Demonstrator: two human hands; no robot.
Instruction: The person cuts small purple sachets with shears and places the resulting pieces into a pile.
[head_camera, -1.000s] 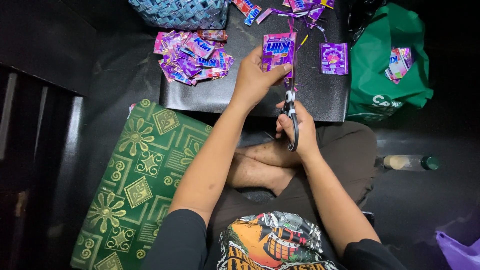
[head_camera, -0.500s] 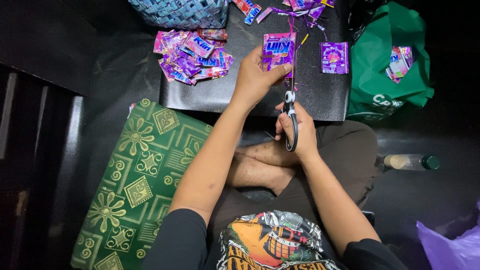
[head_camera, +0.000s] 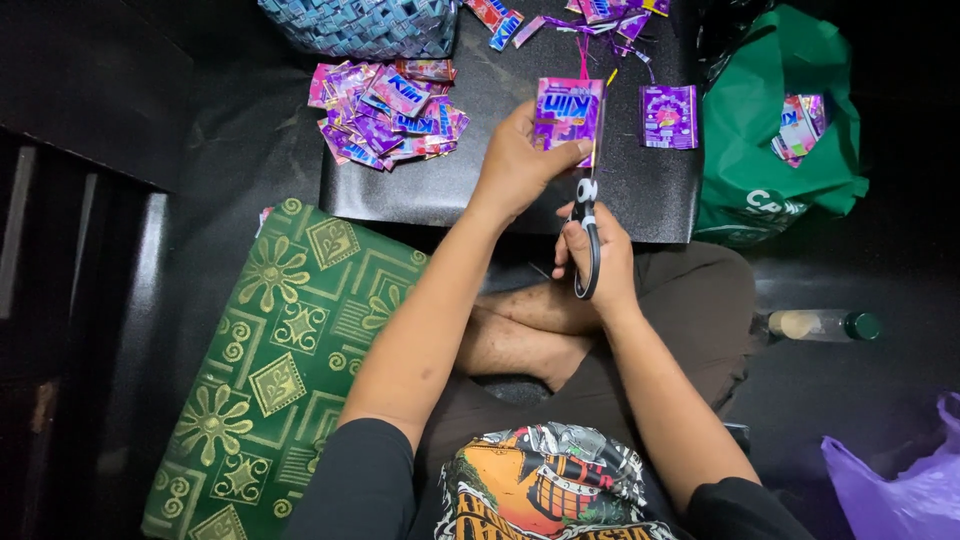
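Purple sachet (head_camera: 568, 112): still pinched in left hand (head_camera: 520, 165)
Right hand (head_camera: 598, 258): stays closed on scissors (head_camera: 588, 232), blades at sachet's edge
Change: purple bag (head_camera: 900, 485) shifted slightly

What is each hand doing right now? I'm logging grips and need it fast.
Left hand: closed on a purple sachet.
Right hand: closed on the scissors, blades at the sachet's edge.
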